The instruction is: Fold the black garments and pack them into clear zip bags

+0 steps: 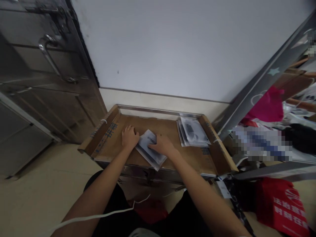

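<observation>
A flat plastic packet (150, 154) with dark print lies tilted on the cardboard-lined table (148, 123). My left hand (130, 137) rests beside its left edge, fingers somewhat apart on the cardboard, with nothing seen in it. At the packet's right side, my right hand (163, 144) has its thumb over the top and its fingers at the edge, gripping it. Several similar packets (194, 131) are piled on the table's right part, with dark items showing through the clear film.
Cardboard walls (219, 148) edge the table's sides. A metal door with a handle (53, 61) is at left. To the right stand a cluttered shelf (278, 168) and a red bag (281, 204). A white cord (98, 216) crosses low in front.
</observation>
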{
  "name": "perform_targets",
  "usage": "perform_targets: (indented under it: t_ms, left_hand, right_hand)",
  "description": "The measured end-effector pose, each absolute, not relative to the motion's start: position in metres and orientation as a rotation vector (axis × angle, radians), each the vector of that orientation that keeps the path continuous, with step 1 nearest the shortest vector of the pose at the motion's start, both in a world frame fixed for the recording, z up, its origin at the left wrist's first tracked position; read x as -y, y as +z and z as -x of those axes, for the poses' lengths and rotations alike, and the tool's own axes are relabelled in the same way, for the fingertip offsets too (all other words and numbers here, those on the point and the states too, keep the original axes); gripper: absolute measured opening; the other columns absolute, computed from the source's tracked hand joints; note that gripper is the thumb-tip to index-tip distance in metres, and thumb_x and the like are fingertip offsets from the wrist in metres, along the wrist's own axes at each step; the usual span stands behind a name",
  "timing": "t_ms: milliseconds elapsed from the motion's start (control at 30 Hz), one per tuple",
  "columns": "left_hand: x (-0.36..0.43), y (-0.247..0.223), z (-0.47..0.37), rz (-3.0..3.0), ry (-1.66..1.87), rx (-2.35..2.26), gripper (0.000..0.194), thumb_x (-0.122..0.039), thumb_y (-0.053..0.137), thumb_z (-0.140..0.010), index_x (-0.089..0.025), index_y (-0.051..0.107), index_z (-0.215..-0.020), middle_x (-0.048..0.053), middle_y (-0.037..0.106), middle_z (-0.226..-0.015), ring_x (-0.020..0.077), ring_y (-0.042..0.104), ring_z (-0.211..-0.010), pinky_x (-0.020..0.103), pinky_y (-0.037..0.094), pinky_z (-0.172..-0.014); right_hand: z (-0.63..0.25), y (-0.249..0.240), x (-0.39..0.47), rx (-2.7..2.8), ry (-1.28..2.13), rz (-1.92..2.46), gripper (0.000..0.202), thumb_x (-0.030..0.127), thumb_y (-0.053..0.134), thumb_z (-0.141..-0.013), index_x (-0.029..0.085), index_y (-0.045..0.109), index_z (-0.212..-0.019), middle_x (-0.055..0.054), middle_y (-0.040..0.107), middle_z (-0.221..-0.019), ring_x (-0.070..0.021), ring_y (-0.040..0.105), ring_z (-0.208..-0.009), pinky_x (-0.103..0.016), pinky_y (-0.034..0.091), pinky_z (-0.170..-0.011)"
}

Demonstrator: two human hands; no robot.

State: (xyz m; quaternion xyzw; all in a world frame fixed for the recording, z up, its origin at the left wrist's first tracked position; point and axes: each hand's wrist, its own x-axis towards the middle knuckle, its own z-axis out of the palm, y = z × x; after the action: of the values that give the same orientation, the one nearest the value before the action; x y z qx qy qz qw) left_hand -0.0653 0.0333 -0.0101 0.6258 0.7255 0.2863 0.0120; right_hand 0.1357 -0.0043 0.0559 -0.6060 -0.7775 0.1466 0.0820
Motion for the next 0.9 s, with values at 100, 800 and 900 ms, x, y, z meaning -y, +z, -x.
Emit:
perform_targets:
  t_ms: [100,800,900]
  left_hand:
    - [-0.034,-0.010,0.069,-1.889,1.023,-2.210,0.035,-0.023,0.048,-0.088,-0.016,0.069,-0.115,0.015,0.064,-0.135,0.0311,0.054,-0.131,0.049,0.037,-0.114]
    - [-0.033,-0.009,0.078,-1.802,1.177,-2.073,0.034,-0.018,0.049,-0.083,-0.020,0.075,-0.106,0.010,0.074,-0.115,0.0279,0.063,-0.113,0.043,0.046,-0.102]
    - [-0.033,-0.008,0.077,-1.827,1.167,-2.067,0.034,-0.017,0.050,-0.083,-0.020,0.076,-0.105,0.009,0.074,-0.116,0.0281,0.063,-0.113,0.044,0.046,-0.102]
  right_hand:
    - [-0.133,0.051,-0.002,2.205,0.721,1.816,0.059,0.056,0.079,-0.072,0.013,0.066,-0.110,-0.018,0.073,-0.112,-0.0304,0.070,-0.100,-0.034,0.052,-0.077]
    - [-0.287,0.126,-0.027,1.355,1.065,1.393,0.061,0.026,0.069,-0.079,0.026,0.052,-0.138,-0.007,0.073,-0.117,-0.0228,0.073,-0.090,-0.036,0.060,-0.079]
    - [-0.324,0.124,-0.051,1.428,0.824,1.558,0.055,0.024,0.066,-0.080,0.017,0.054,-0.134,-0.012,0.073,-0.107,-0.0241,0.071,-0.086,-0.040,0.058,-0.079]
